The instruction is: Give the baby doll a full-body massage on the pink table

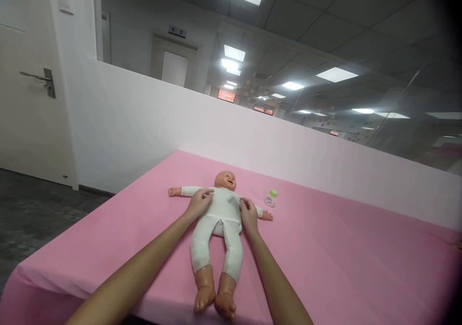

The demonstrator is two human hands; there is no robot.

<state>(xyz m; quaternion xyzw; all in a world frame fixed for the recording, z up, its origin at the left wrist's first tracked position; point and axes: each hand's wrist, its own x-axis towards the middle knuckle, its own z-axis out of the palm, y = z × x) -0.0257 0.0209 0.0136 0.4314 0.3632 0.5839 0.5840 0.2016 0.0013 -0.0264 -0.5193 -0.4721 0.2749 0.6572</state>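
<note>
A baby doll [224, 212] with a white cloth body and vinyl head, hands and feet lies on its back on a pink-covered table [325, 262]. Its head points away from me, its feet toward the near edge, its arms spread out. My left hand [199, 203] is at the doll's chest just below one shoulder, fingers bent and pinched against the cloth. On the other side, my right hand [249, 215] rests along the torso near the armpit, its fingers curled in against the body. Beyond the doll's outstretched arm stands a small clear bottle [269, 200] with a green cap.
A low white wall [231, 127] topped with glass runs along the table's far side. To the left are a door [31, 103] with a metal handle and a dark grey floor [39, 209]. Lit ceiling panels show overhead and in the glass.
</note>
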